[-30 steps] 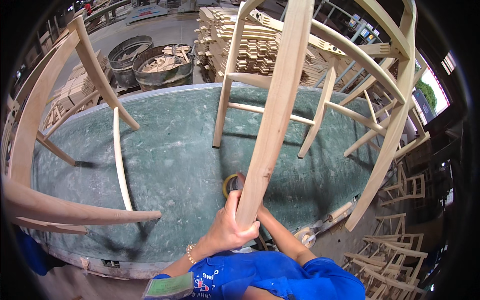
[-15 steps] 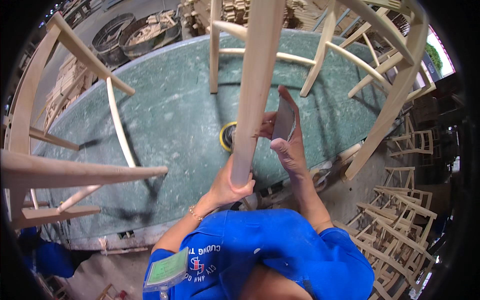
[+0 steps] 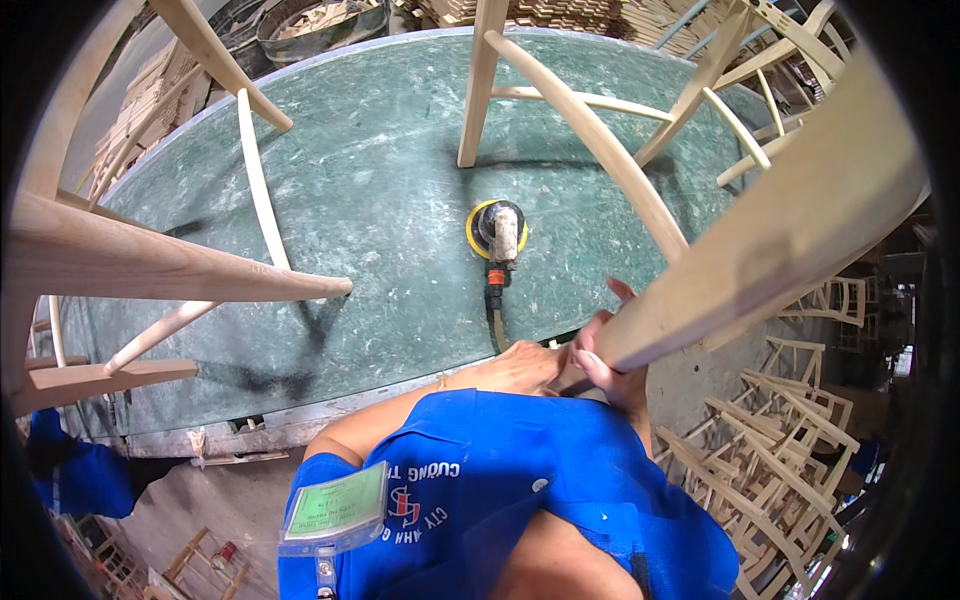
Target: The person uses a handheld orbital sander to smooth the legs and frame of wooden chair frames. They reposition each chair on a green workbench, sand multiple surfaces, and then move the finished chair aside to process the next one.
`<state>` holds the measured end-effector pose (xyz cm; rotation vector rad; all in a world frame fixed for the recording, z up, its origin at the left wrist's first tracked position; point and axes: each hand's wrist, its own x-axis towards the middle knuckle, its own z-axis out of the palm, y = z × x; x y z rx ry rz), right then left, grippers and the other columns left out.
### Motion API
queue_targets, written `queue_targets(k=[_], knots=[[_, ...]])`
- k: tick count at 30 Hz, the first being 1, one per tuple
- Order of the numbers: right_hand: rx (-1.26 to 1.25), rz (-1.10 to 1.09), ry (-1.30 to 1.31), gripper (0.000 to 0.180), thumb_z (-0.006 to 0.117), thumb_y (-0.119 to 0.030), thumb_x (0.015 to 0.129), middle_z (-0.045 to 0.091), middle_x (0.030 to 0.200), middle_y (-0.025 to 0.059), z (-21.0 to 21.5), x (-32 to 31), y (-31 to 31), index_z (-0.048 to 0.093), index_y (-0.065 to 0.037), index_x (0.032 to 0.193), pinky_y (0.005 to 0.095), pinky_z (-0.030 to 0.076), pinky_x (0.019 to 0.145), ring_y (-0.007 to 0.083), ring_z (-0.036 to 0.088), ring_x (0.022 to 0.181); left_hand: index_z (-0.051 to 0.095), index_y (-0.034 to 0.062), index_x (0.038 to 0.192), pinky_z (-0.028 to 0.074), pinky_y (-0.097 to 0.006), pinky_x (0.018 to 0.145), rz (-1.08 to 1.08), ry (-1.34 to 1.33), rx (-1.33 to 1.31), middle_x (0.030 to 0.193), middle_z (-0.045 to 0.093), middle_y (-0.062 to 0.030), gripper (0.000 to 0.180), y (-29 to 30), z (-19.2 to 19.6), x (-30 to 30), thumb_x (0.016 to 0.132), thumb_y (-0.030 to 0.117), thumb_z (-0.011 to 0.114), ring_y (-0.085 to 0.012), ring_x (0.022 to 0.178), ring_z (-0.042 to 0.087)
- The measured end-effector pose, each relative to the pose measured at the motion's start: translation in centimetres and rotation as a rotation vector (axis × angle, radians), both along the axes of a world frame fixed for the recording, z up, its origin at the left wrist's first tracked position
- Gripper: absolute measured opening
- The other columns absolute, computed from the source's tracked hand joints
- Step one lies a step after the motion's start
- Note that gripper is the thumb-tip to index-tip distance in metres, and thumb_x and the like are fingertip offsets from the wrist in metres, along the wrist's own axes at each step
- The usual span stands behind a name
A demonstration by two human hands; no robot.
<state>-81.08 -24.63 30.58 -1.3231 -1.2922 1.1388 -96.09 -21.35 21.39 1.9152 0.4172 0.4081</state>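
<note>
A pale wooden chair leg (image 3: 770, 235) slants across the right side, its near end low in front of my chest. My left hand (image 3: 530, 368) is closed at that end, its fingers partly hidden behind my right hand. Against the leg's lower part, my right hand (image 3: 618, 378) wraps round the wood, with one fingertip sticking up beyond it. No sandpaper shows now; the palm is hidden. A curved stretcher (image 3: 600, 140) joins this leg to another leg (image 3: 482, 90) on the green tabletop (image 3: 390, 200).
A round sander (image 3: 497, 232) with a yellow rim and hose lies mid-table. Another wooden chair frame (image 3: 180, 255) lies at the left. Chair frames (image 3: 770, 450) are piled on the floor at right. Beyond the table stand a tub of offcuts (image 3: 325, 25) and stacked wooden parts (image 3: 560, 22).
The held leg has swung to the right, uncovering the sander. My right hand, earlier apart from the leg with a grey sandpaper sheet, is now closed round it; my left hand has moved right.
</note>
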Motion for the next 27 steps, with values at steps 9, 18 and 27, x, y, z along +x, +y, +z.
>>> queue_targets(k=[9,18,27], knots=[[0.157,-0.331,0.005,0.097,0.068,-0.042,0.073,0.052,0.063,0.0062,0.0,6.5,-6.6,0.022,0.009,0.141,0.0277,0.045,0.048,0.0157,0.051,0.051,0.059,0.0060,0.107,0.049,-0.034,0.086,0.972,-0.269,0.142,0.102,0.066,-0.0074,0.035,16.2,0.0,-2.8,0.080,0.022,0.073,-0.0194,0.098,0.063],[0.137,-0.365,0.009,0.101,0.070,-0.050,0.069,0.055,0.063,0.0081,0.1,6.5,-5.9,0.028,0.010,0.139,0.0282,0.046,0.048,0.0172,0.054,0.052,0.061,0.0032,0.109,0.049,-0.030,0.084,0.727,-0.308,-0.333,0.102,0.067,-0.0052,0.035,30.5,-0.4,-1.0,0.080,0.018,0.074,-0.0136,0.093,0.062],[0.184,-0.210,0.100,0.095,0.076,-0.054,0.072,0.056,0.065,0.0110,1.7,8.0,-8.8,0.038,0.008,0.133,0.0319,0.046,0.049,0.0192,0.055,0.054,0.061,0.0023,0.101,0.047,-0.028,0.071,0.904,-0.426,-0.369,0.090,0.065,-0.0038,0.034,24.5,0.6,-5.7,0.075,0.018,0.077,-0.0119,0.080,0.060]])
